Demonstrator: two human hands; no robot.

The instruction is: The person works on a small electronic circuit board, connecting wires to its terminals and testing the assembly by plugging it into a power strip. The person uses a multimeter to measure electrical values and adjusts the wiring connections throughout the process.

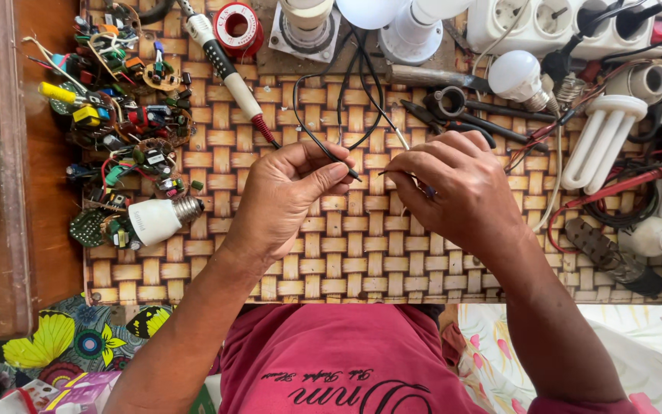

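My left hand (285, 192) pinches a thin black wire (312, 134) between thumb and fingers, its bare tip sticking out to the right. My right hand (461, 184) is closed on another thin wire end, whose tip points left toward the first one. The two tips nearly meet above a woven bamboo mat (346, 253). The black wires loop back toward a white lamp base (415, 34) at the top.
A soldering iron (227, 69) lies upper left beside a solder reel (237, 24). A heap of small electronic parts (124, 123) and a bulb base (158, 218) sit left. Pliers (453, 115), bulbs (515, 77), a spiral lamp (603, 138) and a power strip (568, 23) crowd the right.
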